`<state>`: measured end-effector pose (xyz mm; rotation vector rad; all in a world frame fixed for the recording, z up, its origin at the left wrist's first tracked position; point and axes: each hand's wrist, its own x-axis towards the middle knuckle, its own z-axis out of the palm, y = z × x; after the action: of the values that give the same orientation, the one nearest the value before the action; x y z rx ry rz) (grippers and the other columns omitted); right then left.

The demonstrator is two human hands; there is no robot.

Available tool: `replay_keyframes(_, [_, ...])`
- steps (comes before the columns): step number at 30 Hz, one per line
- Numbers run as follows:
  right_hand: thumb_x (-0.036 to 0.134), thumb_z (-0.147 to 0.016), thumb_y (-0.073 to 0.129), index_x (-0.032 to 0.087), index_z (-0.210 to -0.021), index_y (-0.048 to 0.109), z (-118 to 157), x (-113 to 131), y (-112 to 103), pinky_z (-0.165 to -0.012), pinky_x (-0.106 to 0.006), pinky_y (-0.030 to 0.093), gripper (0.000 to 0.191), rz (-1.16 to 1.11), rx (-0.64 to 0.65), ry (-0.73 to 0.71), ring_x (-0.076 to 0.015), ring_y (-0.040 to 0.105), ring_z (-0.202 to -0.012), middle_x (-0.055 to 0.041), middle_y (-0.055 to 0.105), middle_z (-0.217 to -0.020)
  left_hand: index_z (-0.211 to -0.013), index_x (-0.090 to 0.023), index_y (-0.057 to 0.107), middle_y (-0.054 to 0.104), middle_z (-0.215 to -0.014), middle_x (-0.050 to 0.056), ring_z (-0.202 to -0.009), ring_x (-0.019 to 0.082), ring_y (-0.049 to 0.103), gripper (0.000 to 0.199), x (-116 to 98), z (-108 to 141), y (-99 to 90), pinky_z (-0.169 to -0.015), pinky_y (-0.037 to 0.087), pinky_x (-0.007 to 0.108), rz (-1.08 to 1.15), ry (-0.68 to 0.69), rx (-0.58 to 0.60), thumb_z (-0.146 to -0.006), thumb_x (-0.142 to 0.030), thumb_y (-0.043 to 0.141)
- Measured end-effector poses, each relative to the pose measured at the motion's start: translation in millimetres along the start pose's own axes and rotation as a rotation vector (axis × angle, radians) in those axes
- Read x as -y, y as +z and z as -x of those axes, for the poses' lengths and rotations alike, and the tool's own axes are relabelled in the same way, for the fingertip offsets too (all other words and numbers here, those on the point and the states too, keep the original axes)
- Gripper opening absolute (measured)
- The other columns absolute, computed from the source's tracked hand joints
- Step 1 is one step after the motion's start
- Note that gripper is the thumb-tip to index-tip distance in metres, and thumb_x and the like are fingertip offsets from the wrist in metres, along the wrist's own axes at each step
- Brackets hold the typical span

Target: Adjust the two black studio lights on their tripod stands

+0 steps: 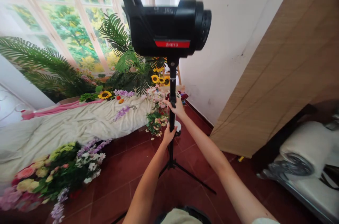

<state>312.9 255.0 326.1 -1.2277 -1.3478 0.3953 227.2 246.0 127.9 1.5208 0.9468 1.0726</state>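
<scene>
A black studio light [164, 28] with a red "ZHEYU" label sits on top of a black light stand [171, 150], whose legs are spread on the floor. My left hand [168, 135] is wrapped round the lower part of the pole. Higher up, my right hand [179, 108] grips the same pole at a collar with a knob [172, 101], its fingers partly hidden behind it. Just behind the pole shows a round white object [178, 126], mostly covered by the stand and my hands.
To the left, a bed with a cream cloth [87, 125] has artificial flowers [53, 171] along its front. Palm fronds [116, 37] and sunflowers [105, 95] stand before a window backdrop [60, 16]. A wooden-looking panel [270, 68] leans at right, near rolled white material [304, 150].
</scene>
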Motion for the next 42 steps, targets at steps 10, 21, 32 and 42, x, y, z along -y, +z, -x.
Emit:
replay_keyframes(10, [0.050, -0.071, 0.060, 0.018, -0.062, 0.053, -20.3, 26.0, -6.3, -0.054, -0.024, 0.042, 0.035, 0.069, -0.045, -0.042, -0.0134, 0.053, -0.053, 0.0005, 0.055, -0.053, -0.067, -0.015, 0.064, 0.061, -0.060, 0.004, -0.054, 0.014, 0.058, 0.037, 0.6, -21.3, 15.9, -0.051, 0.046, 0.024, -0.030, -0.084, -0.170, -0.061, -0.050, 0.069])
replay_keyframes(21, [0.050, -0.069, 0.064, 0.017, -0.063, 0.055, -1.8, 18.7, -4.0, -0.055, -0.025, 0.043, 0.035, 0.050, -0.043, 0.047, -0.0150, 0.054, -0.055, -0.0009, 0.057, -0.054, -0.060, -0.013, 0.061, 0.056, -0.050, 0.001, -0.040, 0.009, 0.050, 0.030, -9.8, -20.8, 22.5, -0.039, 0.041, 0.020, 0.090, -0.198, -0.223, -0.054, -0.039, 0.074])
replay_keyframes(32, [0.045, -0.064, 0.073, 0.017, -0.095, 0.055, 17.3, -10.3, -37.7, -0.071, -0.027, 0.049, 0.045, -0.097, 0.316, 0.052, -0.0146, 0.060, -0.080, -0.0009, 0.063, -0.084, -0.052, -0.015, 0.057, 0.055, -0.047, 0.002, -0.044, 0.012, 0.053, 0.021, -7.1, -21.3, 30.2, -0.041, 0.039, 0.021, -0.001, -0.187, -0.320, -0.059, -0.032, 0.067])
replay_keyframes(42, [0.060, -0.087, 0.041, 0.014, -0.076, 0.057, 131.1, -123.0, -53.3, -0.044, -0.019, 0.043, 0.049, -0.124, 0.389, 1.002, -0.0103, 0.056, -0.050, -0.0059, 0.064, -0.065, -0.048, -0.017, 0.054, 0.053, -0.047, 0.000, -0.044, 0.011, 0.050, 0.024, 0.8, -25.0, 30.5, -0.046, 0.036, 0.022, -0.029, -0.126, -0.309, -0.061, -0.035, 0.064])
